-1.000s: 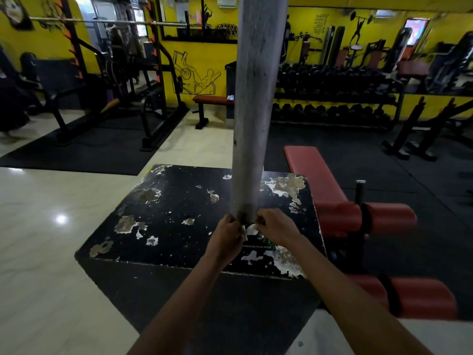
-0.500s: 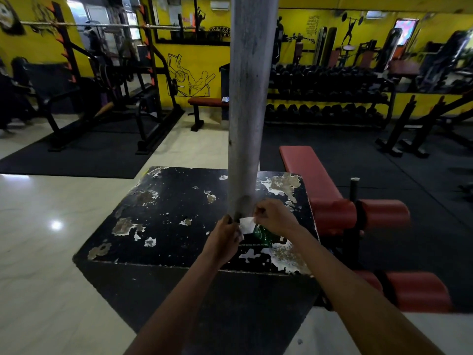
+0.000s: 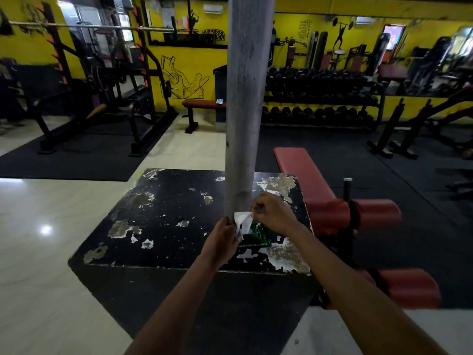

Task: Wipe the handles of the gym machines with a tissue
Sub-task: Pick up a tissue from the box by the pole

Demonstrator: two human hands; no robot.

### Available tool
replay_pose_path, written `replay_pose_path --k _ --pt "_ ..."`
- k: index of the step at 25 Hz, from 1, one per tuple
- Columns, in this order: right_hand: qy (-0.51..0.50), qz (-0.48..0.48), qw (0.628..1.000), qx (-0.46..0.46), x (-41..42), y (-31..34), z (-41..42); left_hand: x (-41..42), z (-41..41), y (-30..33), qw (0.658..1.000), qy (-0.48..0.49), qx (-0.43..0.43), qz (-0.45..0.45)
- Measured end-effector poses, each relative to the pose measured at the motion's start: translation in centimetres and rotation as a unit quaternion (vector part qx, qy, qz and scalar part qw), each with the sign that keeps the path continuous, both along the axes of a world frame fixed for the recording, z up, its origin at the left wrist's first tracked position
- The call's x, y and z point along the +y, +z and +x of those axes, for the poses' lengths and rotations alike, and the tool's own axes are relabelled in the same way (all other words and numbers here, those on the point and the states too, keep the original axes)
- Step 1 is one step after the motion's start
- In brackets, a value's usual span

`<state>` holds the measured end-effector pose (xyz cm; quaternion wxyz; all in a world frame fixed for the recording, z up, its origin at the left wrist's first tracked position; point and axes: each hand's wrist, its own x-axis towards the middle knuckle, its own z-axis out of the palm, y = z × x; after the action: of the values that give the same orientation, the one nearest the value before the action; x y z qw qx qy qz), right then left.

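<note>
A green pack of facial wipes (image 3: 258,235) lies on a worn black box (image 3: 166,216) at the foot of a thick grey pole (image 3: 247,103). A white tissue (image 3: 242,220) sticks up out of the pack. My right hand (image 3: 273,213) pinches the tissue's upper edge, lifted above the pack. My left hand (image 3: 222,240) grips the pack's left end; which part its fingers hold is hidden behind the hand.
A red padded bench (image 3: 307,180) with red roller pads (image 3: 376,213) stands right of the box. A dumbbell rack (image 3: 320,98) lines the yellow back wall. A squat rack with a barbell (image 3: 97,26) stands at the back left, and a small red bench (image 3: 202,105) behind the pole.
My right hand has risen, drawing the white tissue further out of the green pack. My left hand has stayed at the pack.
</note>
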<state>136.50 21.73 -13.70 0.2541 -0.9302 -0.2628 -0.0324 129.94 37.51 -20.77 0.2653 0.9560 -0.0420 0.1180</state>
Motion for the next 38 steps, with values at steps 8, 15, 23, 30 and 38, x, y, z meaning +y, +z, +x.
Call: replay_pose_path --k 8,15,23,30,38 --pt "-0.02 0.037 0.999 0.009 -0.5 0.8 -0.6 0.0 -0.1 0.4 0.999 -0.04 -0.016 0.03" --pt "-0.032 0.068 0.997 0.01 -1.8 2.8 -0.4 0.0 0.1 0.3 0.997 -0.037 -0.012 0.07" --pt "-0.029 0.079 0.996 -0.016 -2.8 3.7 -0.8 0.0 0.6 1.6 0.996 -0.051 0.026 0.063" --pt "-0.041 0.092 0.994 -0.039 -4.3 4.7 -1.5 -0.5 1.6 3.4 0.998 -0.058 0.032 -0.017" --pt "-0.125 0.06 0.988 -0.066 -8.1 6.9 -4.4 -4.2 1.7 7.5 0.994 -0.08 0.046 -0.065"
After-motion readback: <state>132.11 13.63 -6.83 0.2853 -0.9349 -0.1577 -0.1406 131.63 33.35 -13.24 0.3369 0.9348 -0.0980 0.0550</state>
